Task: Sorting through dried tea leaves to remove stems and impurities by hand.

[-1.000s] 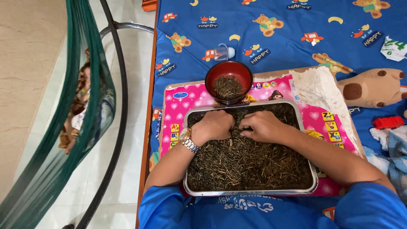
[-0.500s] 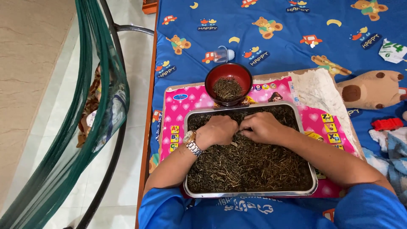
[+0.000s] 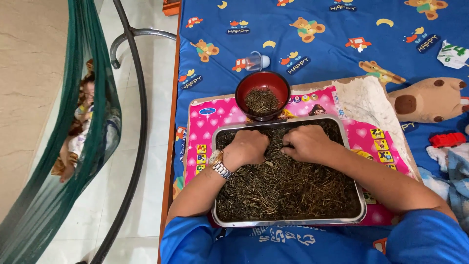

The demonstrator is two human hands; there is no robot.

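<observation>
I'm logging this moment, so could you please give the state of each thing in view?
Metal tray: filled with dried herbs.
Red bowl: upright, partly filled with herbs.
Left hand: curled, pressed into herbs.
Right hand: curled, pressed into herbs.
Small clear bottle: lying on its side.
Green hammock: occupied.

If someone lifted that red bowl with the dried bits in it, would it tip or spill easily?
Probably not easily. The red bowl looks deep and is only partly filled with dried bits, so they would likely stay in unless it is tilted far. The bits look loose, thin and light, so the bowl probably lifts easily. Its glossy, rounded wall may be a little slippery.
</observation>
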